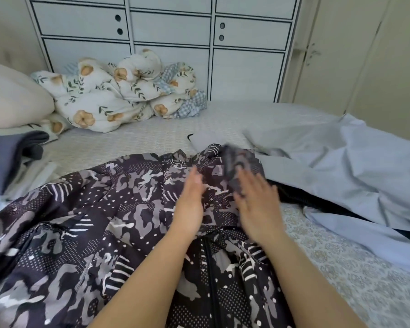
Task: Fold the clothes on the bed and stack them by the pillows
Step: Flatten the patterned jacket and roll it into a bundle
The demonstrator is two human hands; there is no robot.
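Observation:
A dark camouflage-patterned jacket (100, 221) with a black zipper lies spread across the near half of the bed. My left hand (191, 204) rests flat on it near the collar, fingers straight. My right hand (256, 204) hovers just beside it with fingers extended, blurred by motion, over the jacket's bunched hood part (237, 162). A light blue garment (341, 166) lies crumpled to the right. A cream pillow (12, 98) sits at the far left, with a folded dark grey-blue garment (7, 157) in front of it.
A floral duvet (118, 95) is bundled at the back beside the pillow. The patterned bedsheet (355, 275) shows at the right and the middle. White cabinets (171, 31) stand behind the bed, with a cream door (341, 55) to the right.

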